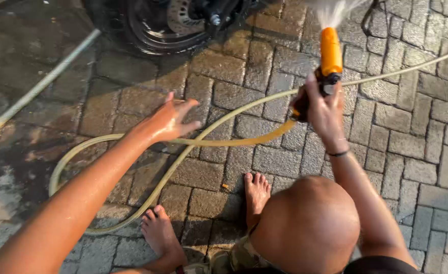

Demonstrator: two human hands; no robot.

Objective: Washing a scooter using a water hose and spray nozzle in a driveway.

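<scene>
My right hand grips an orange spray nozzle that shoots a fan of water toward the top of the view. A pale yellow hose runs from the nozzle and loops across the wet paving. My left hand hovers open above the hose, fingers spread, holding nothing. A black motorcycle wheel with a disc brake stands at the top, left of the spray. My bare feet stand on the stones below.
Wet grey paving stones cover the ground. A second, whitish hose or pipe crosses the upper left diagonally. The hose loop curls near my left foot.
</scene>
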